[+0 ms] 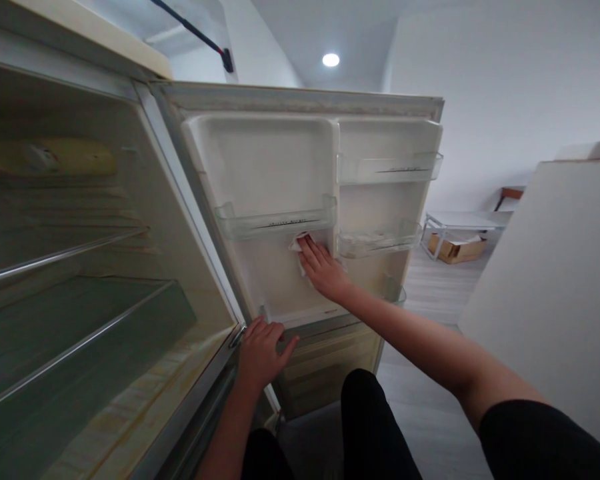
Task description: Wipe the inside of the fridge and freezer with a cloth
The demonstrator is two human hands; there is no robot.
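Observation:
A refrigerator door [270,157] stands swung open, its pale inner panel facing me. My right hand [323,267] presses a crumpled white wipe [296,244] flat against that panel, just under the left clear door shelf [277,225]. Most of the wipe is hidden by the fingers and palm; whether it is cloth or paper I cannot tell. Lower down, my left hand [265,350] is at the door's bottom edge near the hinge side. Its fingers are slightly bent, the thumb stands apart, and nothing shows in it.
On the left is the refrigerator's interior with glass shelves [80,313] and a yellowed light cover [50,157]. More clear door shelves [380,241] are on the door's right half. Behind it are a cardboard box [457,250], a white table [465,220] and a white panel [555,293].

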